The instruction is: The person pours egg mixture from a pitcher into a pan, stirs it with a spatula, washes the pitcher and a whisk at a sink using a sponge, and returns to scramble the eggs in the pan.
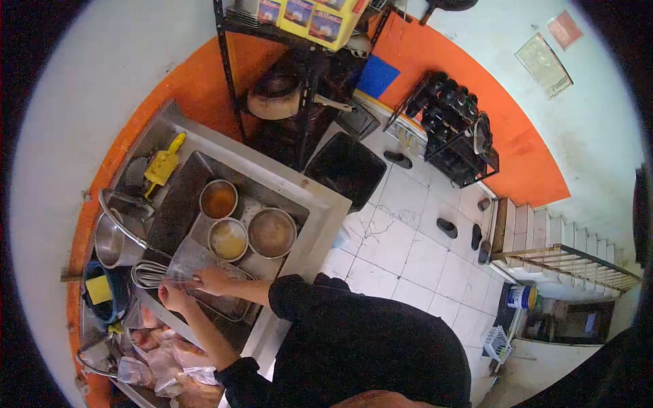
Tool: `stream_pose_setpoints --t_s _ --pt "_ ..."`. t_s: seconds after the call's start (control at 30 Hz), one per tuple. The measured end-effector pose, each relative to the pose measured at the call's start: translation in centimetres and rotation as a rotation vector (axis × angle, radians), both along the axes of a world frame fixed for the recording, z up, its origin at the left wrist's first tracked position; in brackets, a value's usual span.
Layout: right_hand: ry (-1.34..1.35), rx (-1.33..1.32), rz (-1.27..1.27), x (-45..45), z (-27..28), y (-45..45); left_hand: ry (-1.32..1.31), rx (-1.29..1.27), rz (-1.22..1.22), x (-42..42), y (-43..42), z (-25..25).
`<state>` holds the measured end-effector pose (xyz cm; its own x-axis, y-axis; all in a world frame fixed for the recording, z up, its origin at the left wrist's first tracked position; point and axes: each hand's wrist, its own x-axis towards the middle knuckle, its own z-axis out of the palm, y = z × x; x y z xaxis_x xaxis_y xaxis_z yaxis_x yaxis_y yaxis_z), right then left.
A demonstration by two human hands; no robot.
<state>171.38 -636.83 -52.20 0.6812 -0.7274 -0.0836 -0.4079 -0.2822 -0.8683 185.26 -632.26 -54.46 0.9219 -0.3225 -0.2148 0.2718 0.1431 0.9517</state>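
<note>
A metal whisk (149, 275) lies over the sink divider side, its wire loops pointing left and its handle running toward my right hand (212, 280). My right hand is closed around that handle. Just below the wires is my left hand (174, 298), fingers bent together; whatever they grip is too small to make out. Beneath and beside my right hand is a clear plastic container (194, 255) in the sink. Three round metal bowls stand in the basin: one with orange-brown liquid (219, 199), one with yellowish liquid (228, 239), one with a brownish bottom (272, 232).
A curved faucet (122, 224) reaches over the sink (320, 194). Bagged raw meat (170, 357) fills the lower basin. Left are a metal pot (112, 241), a blue tub (109, 302) with a yellow sponge and a yellow brush (163, 166). A black bin (345, 170) stands behind.
</note>
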Motion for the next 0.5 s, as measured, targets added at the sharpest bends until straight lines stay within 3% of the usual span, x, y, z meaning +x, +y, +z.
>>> stream_pose_setpoints --t_s 0.07,0.13,0.2,0.23,0.3,0.33,0.4,0.47,0.5 --pt "0.015 -0.015 0.014 -2.0 1.2 -1.1 -0.037 -0.060 -0.186 -0.4 0.1 1.1" --pt "0.026 -0.037 0.035 -3.6 1.4 -2.1 -0.098 -0.022 -0.207 -1.9 -0.3 4.2" --pt "-0.093 0.007 -0.112 -4.9 -0.8 -2.9 -0.211 -0.187 -0.463 -3.8 -1.2 7.5" --pt "-0.094 0.008 -0.111 -5.3 -2.4 -3.2 -0.211 -0.186 -0.462 -3.4 -1.8 7.9" --pt "-0.076 -0.152 -0.084 -6.2 -5.1 -3.9 -0.197 -0.068 -0.776 -2.1 -3.0 8.0" --pt "-0.073 -0.151 -0.081 -6.7 -4.2 -4.2 -0.193 -0.068 -0.774 -2.0 -3.5 7.6" --pt "0.088 0.079 -0.033 -7.7 -1.6 -4.8 0.233 -0.369 -0.814 -2.2 -4.8 5.8" --pt "0.088 0.126 0.001 -6.9 -2.0 -5.2 0.235 -0.449 -0.755 -2.9 -5.8 4.0" --pt "0.085 0.150 0.022 -6.2 -2.3 -5.4 0.362 -0.529 -0.653 -3.2 -5.9 3.0"
